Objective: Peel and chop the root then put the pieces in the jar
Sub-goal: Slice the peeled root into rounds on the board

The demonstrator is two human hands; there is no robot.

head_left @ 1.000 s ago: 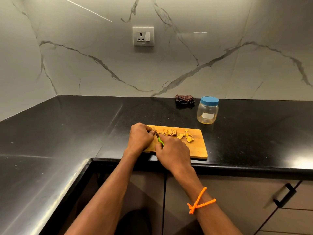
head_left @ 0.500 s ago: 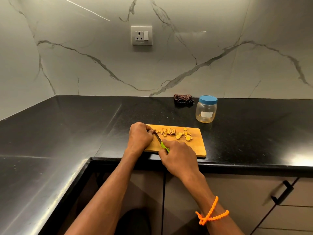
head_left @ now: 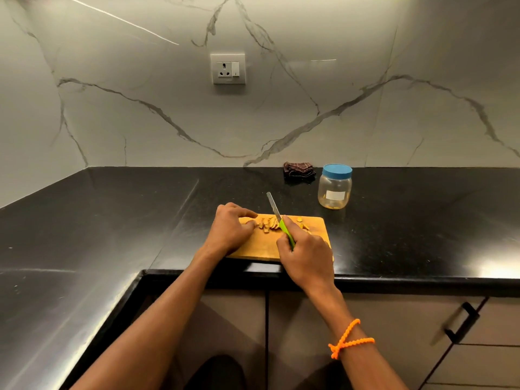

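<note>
A wooden cutting board point(head_left: 261, 247) lies at the counter's front edge. On it sit several yellow-orange root slices point(head_left: 267, 223) in a row, with a few more pieces point(head_left: 302, 223) to the right. My right hand point(head_left: 305, 256) grips a knife point(head_left: 277, 213) by its green handle, blade raised and pointing away over the slices. My left hand point(head_left: 229, 229) rests on the board's left end, fingers curled, fingertips touching the leftmost root piece. A clear plastic jar point(head_left: 334, 188) with a blue lid on stands behind the board to the right.
The black counter point(head_left: 112, 220) runs in an L along the marble wall. A folded dark cloth point(head_left: 298, 170) lies by the wall left of the jar. A wall socket point(head_left: 228, 68) sits above. Cabinet doors with a black handle point(head_left: 461, 323) are below the counter.
My right hand has moved right and lifted the knife, so the blade now points up and away above the slices. My left hand stays at the board's left end.
</note>
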